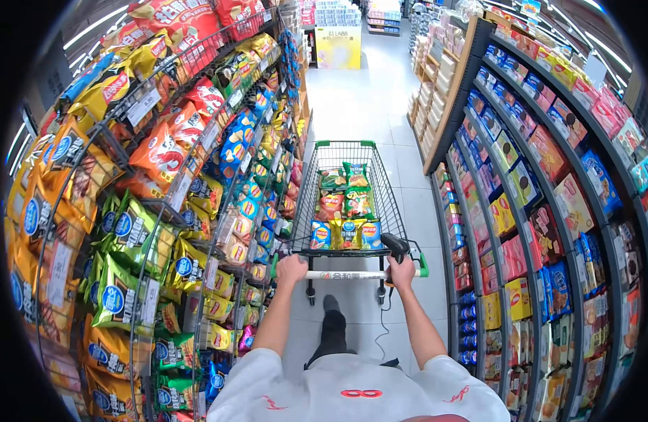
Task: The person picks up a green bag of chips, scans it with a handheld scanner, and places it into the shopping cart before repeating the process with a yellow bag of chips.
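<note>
A wire shopping cart (398, 211) with green corners stands in front of me in the aisle. My left hand (292, 269) is wrapped round the left part of its white handle bar (338, 275). Near the right end, my right hand (400, 272) is closed on the same bar, right below a black handheld device (395, 246) with a cable (385, 325) hanging down. Whether that hand also grips the device is unclear. Several snack bags lie in rows in the cart, among them a red bag (331, 206), a green bag (358, 203) and a yellow bag (348, 234).
Racks of chip bags (131, 288) line the left side close to the cart. On the right, dark shelves (447, 281) hold boxed and bagged snacks. Tiled floor (348, 105) runs ahead to a yellow display (338, 48). One foot (331, 304) shows behind the cart.
</note>
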### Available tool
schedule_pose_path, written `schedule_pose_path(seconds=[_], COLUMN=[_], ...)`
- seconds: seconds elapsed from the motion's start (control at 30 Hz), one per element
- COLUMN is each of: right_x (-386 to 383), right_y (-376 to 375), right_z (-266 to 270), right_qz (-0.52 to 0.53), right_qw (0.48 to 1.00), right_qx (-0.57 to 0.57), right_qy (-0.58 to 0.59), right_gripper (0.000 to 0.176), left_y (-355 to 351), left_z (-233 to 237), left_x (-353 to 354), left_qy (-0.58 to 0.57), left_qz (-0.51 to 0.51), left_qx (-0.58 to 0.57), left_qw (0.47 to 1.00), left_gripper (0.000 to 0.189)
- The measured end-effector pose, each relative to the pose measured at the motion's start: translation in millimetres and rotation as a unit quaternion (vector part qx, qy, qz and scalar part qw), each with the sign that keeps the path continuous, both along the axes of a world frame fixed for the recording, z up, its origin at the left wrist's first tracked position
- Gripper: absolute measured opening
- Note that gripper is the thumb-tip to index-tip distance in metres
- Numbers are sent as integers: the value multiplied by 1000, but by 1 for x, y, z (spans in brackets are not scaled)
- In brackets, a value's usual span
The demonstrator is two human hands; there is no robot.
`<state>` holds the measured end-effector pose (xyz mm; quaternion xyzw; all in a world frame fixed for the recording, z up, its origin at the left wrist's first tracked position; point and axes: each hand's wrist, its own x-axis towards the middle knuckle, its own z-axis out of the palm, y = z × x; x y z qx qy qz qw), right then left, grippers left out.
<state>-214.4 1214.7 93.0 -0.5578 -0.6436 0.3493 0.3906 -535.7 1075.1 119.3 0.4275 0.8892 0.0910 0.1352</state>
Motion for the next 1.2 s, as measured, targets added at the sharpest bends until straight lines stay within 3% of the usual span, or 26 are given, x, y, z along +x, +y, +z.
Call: schedule_pose_path(seconds=[0.1, 0.4, 0.53, 0.6, 0.87, 0.97, 1.2], right_x=[-24, -87, -111, -118, -147, -153, -173], right_y=[25, 108, 143, 161, 222, 258, 318], right_z=[2, 1, 4, 4, 20, -5, -10], right_qz=[-11, -16, -25, -22, -39, -38, -24], right_qw=[1000, 999, 999, 999, 999, 999, 1000], right_qx=[0, -45, 13, -31, -14, 2, 1], right_qy=[-7, -25, -34, -23, -12, -19, 15], right_gripper=[21, 31, 21, 23, 26, 23, 16], left_y=[27, 116, 159, 177, 242, 267, 326], left_z=[-9, 5, 9, 11, 6, 8, 9], left_x=[-26, -97, -120, -129, -156, -166, -188], left_qy=[43, -13, -11, -9, 2, 4, 0], left_qz=[-8, 4, -4, -9, -32, -26, -23], left_qx=[35, 3, 0, -1, 38, 37, 54], left_qw=[998, 1000, 1000, 1000, 999, 999, 998], left_gripper=[38, 39, 39, 39, 38, 37, 33])
